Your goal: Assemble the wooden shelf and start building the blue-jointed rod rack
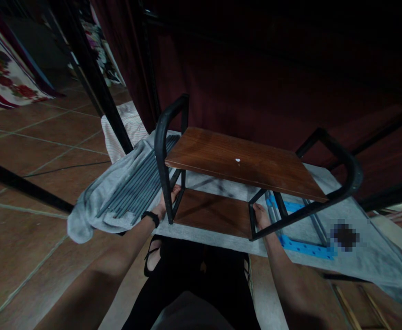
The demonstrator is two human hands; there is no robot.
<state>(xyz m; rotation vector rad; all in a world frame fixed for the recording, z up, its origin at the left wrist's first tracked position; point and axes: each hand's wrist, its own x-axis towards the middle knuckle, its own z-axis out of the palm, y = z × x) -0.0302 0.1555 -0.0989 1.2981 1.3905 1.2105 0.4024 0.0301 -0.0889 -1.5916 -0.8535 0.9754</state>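
A small two-tier shelf rack stands in front of me, with a brown wood-grain upper board, a matching lower board and black tube side frames. My left hand is closed around the low part of the left side frame, fingers partly behind the tube. At the right frame's lower part, my right hand grips the tube from outside, its fingers partly hidden. A black band circles my left wrist. A small white heart-shaped mark shows on the upper board.
A grey cloth covers the narrow table under the rack. Several thin grey rods lie on the left. Blue perforated strips with grey rods lie on the right, near a blurred dark patch. A black pole slants at left.
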